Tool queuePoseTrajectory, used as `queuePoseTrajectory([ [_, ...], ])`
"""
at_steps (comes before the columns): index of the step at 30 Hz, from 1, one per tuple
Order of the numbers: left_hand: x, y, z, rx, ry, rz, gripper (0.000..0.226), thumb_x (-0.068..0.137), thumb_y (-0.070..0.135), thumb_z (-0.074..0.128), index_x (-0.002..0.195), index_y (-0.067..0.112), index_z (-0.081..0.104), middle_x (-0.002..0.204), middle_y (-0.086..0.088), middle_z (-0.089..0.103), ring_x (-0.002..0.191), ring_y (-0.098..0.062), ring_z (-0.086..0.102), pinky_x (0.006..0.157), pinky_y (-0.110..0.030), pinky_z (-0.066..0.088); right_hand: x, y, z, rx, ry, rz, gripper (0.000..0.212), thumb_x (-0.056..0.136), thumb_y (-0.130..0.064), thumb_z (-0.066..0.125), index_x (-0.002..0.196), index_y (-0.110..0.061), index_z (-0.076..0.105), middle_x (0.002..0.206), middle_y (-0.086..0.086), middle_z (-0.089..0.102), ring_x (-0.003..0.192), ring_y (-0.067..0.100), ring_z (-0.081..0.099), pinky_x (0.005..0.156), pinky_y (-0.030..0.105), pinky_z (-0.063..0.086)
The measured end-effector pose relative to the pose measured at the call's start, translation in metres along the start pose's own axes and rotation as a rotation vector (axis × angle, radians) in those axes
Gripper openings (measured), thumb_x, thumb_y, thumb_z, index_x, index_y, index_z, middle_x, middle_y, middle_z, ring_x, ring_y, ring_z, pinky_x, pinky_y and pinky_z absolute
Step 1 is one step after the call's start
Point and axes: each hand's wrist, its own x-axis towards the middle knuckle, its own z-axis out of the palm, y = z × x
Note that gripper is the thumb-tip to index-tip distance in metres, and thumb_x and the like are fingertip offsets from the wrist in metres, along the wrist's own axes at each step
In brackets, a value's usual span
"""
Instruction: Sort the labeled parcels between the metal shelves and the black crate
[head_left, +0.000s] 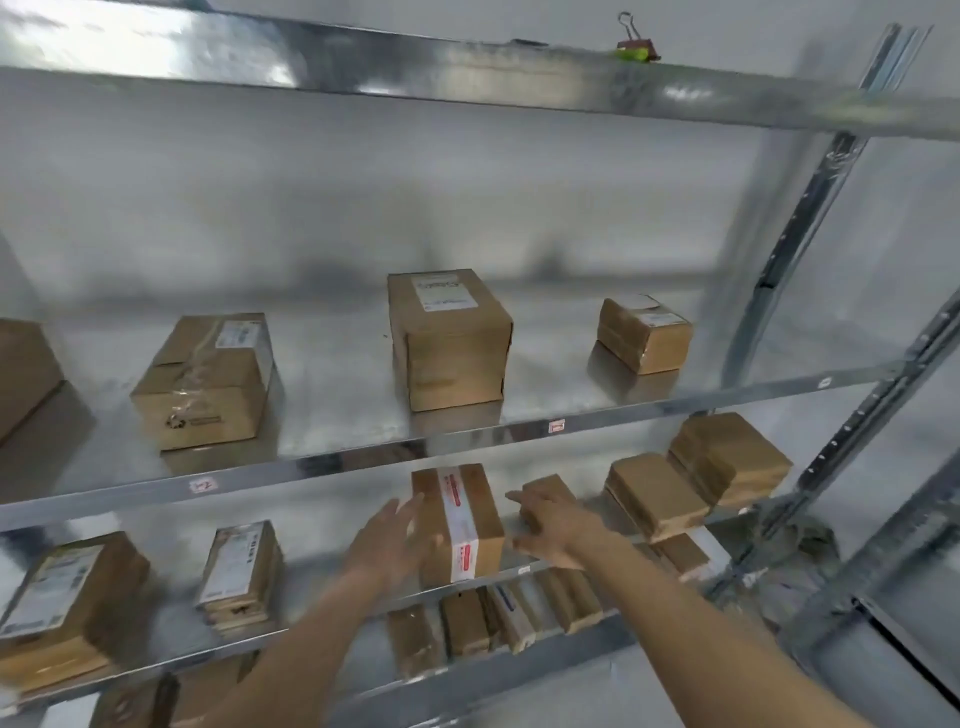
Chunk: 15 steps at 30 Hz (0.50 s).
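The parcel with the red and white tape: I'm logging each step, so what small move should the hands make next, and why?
Probably close both hands onto the taped parcel. The left hand is open beside its left face and the right hand is open just off its right side. Neither grips it yet, and it stands at the front edge of the metal shelf.

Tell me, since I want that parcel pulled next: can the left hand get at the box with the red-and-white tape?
Probably yes: the left hand is open beside the taped box, with nothing between them.

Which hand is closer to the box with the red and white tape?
Left. The left hand is right against the taped box's left side; the right hand is slightly off to its right.
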Motion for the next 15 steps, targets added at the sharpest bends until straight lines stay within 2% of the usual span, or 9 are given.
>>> queuePoseTrajectory([
  [4,0.038,0.004,0.031,-0.024,0.018,-0.090,0.077,0.085,0.070,0.050,0.152,0.043,0.024,0.160,0.008,0.029,0.141,-0.020,0.038,0.114,-0.044,0.037,0.054,0.032,0.009,-0.045,-0.008,-0.056,0.075,0.094,-0.064,0.057,0.158,-0.045,0.021,0.166,-0.003,0.028,0.150,0.027,0.030,0.121,0.051,0.030],
  [6,0.047,0.011,0.044,0.007,-0.006,-0.080,0.070,0.094,0.063,0.044,0.154,0.038,0.019,0.163,0.009,0.021,0.146,-0.020,0.029,0.118,-0.044,0.031,0.071,0.040,0.013,-0.055,-0.046,-0.112,0.072,0.098,-0.061,0.054,0.159,-0.040,0.022,0.164,-0.005,0.031,0.150,0.025,0.029,0.122,0.048,0.026],
  [8,0.057,0.017,0.057,0.031,-0.028,-0.106,0.067,0.099,0.055,0.044,0.156,0.033,0.014,0.163,0.009,0.017,0.150,-0.021,0.020,0.119,-0.045,0.026,0.090,0.046,0.026,0.008,-0.105,-0.117,0.070,0.100,-0.048,0.059,0.159,-0.037,0.025,0.158,-0.004,0.039,0.143,0.025,0.040,0.119,0.046,0.035],
  [11,0.072,0.016,0.072,-0.034,-0.013,-0.134,0.075,0.091,0.056,0.059,0.152,0.036,0.020,0.153,0.004,0.036,0.136,-0.023,0.043,0.108,-0.044,0.043,0.117,0.047,0.051,0.205,-0.181,-0.105,0.078,0.091,-0.032,0.075,0.152,-0.045,0.028,0.145,-0.007,0.049,0.126,0.018,0.054,0.107,0.043,0.049],
  [13,0.081,0.013,0.080,-0.088,-0.028,-0.161,0.079,0.086,0.056,0.066,0.150,0.039,0.023,0.144,0.005,0.043,0.127,-0.022,0.052,0.102,-0.042,0.050,0.136,0.052,0.072,0.260,-0.179,-0.128,0.086,0.084,-0.042,0.080,0.149,-0.050,0.024,0.144,-0.013,0.045,0.129,0.015,0.052,0.106,0.040,0.050],
  [15,0.093,0.001,0.091,-0.130,-0.027,-0.182,0.081,0.083,0.057,0.069,0.148,0.041,0.023,0.143,0.005,0.045,0.125,-0.023,0.055,0.101,-0.043,0.052,0.151,0.052,0.084,0.314,-0.158,-0.137,0.090,0.082,-0.054,0.077,0.151,-0.050,0.019,0.148,-0.014,0.038,0.134,0.014,0.045,0.110,0.042,0.046],
])
